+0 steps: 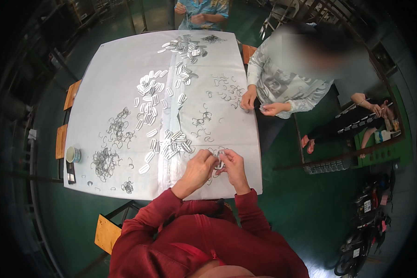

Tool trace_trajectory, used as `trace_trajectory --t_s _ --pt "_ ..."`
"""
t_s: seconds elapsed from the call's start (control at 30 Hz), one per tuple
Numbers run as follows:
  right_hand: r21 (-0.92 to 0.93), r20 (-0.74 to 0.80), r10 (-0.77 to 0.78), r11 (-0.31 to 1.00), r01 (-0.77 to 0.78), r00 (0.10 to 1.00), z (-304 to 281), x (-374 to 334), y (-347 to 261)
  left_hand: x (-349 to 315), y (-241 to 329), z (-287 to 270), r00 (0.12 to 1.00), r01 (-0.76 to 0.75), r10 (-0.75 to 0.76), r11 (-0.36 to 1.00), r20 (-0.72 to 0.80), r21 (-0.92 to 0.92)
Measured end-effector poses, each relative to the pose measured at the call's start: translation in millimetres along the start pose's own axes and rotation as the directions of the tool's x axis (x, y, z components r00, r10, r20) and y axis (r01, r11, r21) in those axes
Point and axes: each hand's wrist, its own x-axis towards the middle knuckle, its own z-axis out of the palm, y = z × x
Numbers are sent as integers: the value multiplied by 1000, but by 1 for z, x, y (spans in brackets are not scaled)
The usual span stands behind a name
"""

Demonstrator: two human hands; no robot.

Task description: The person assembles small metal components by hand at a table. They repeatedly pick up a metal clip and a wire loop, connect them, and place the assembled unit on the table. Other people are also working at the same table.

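Observation:
Close together over the near right of the table (204,187) are my two hands. My right hand (234,167) pinches a small whitish piece (221,159), partly hidden by the fingers. Bent inward at its left side, my left hand (200,167) has its fingertips pressed together; what they grip is too small to make out. Just beyond my left hand lies a heap of flat white pieces with dark stripes (173,143). Thin dark curved wire-like pieces (202,119) are scattered farther off, and a few show around my hands.
More striped pieces (148,92) run up the table's middle. Tangled dark curved pieces (105,163) lie at left, near a cup (72,154) and a dark flat object (71,173). A co-worker (282,78) stands at the right edge, another person (201,16) at the far end. Wooden stools (107,233) surround the table.

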Motion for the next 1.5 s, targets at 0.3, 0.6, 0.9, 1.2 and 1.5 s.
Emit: trace_trajectory --t_s 0.3,0.6,0.9,1.2,1.5 --pt "-50 -24 -50 998 48 998 -9 -2 -4 -11 9 12 999 -25 24 999 -25 -39" --pt "-191 -37 -129 974 120 991 0 -14 -2 -2 2 6 1000 -29 30 989 4 -142" --pt "-115 -59 -102 989 95 993 28 -6 8 -13 -12 -8 998 -51 48 997 -44 -59" --pt "-341 -198 -386 889 306 901 100 -3 0 -17 -43 -50 966 226 -259 888 -29 -401" --pt "-513 -263 -579 761 397 772 142 -19 1 -33 -74 -60 936 333 -288 537 202 -776"
